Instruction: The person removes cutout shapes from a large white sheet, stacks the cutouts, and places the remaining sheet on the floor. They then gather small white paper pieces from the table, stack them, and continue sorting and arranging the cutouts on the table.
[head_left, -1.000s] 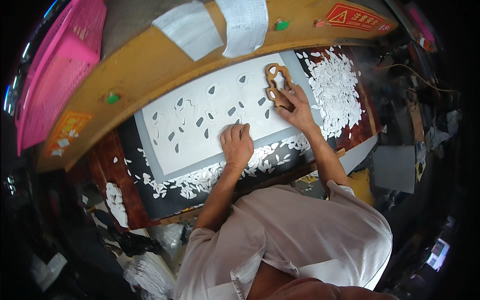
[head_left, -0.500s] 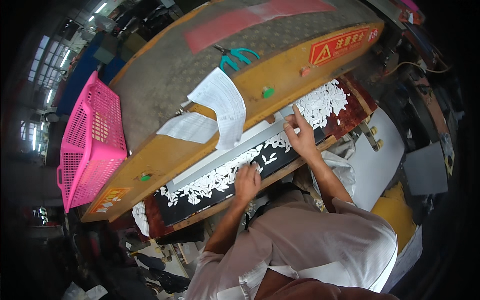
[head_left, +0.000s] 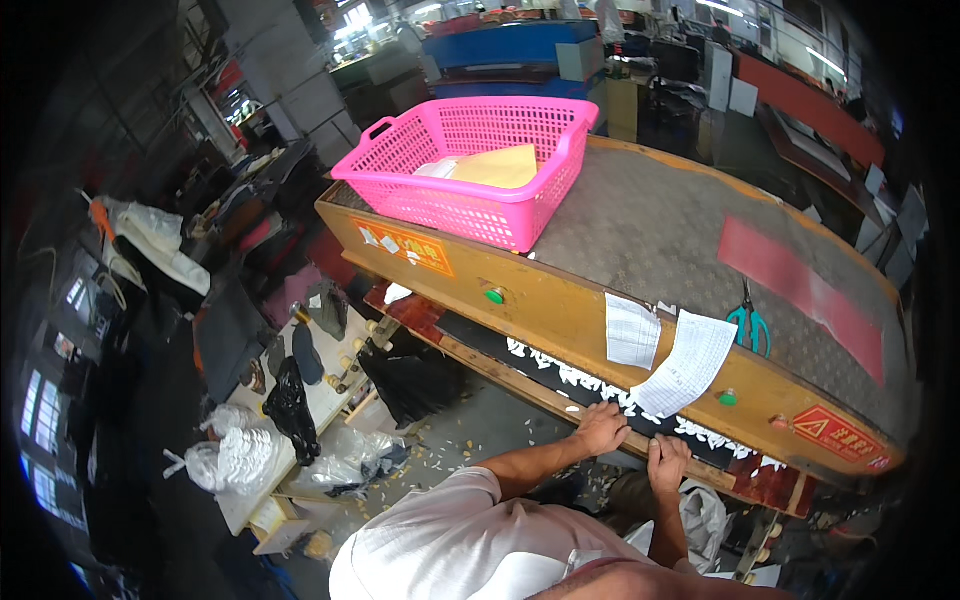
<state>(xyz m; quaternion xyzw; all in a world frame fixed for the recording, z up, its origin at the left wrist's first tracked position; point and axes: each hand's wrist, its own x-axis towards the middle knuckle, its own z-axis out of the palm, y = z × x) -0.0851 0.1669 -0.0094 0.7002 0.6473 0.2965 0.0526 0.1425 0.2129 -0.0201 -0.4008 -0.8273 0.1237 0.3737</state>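
Note:
Small white leaf-shaped pieces lie scattered along a black board under a yellow-brown machine beam. My left hand rests at the board's near edge beside the pieces, fingers loosely stretched and apart. To its right, my right hand lies at the same edge, its fingers bent and close together. Whatever those fingers close on, if anything, is hidden. Two printed paper sheets hang from the beam just beyond my hands and cover part of the row of pieces.
On the machine's top stand a pink plastic basket with papers inside and teal-handled pliers. Green buttons stick out from the beam. At left, a low table holds dark bundles and plastic bags. Loose pieces litter the floor.
The view has swung left, bringing the basket and low table into fuller sight. My right hand has come off the far-right pieces to the near edge, close to my left hand.

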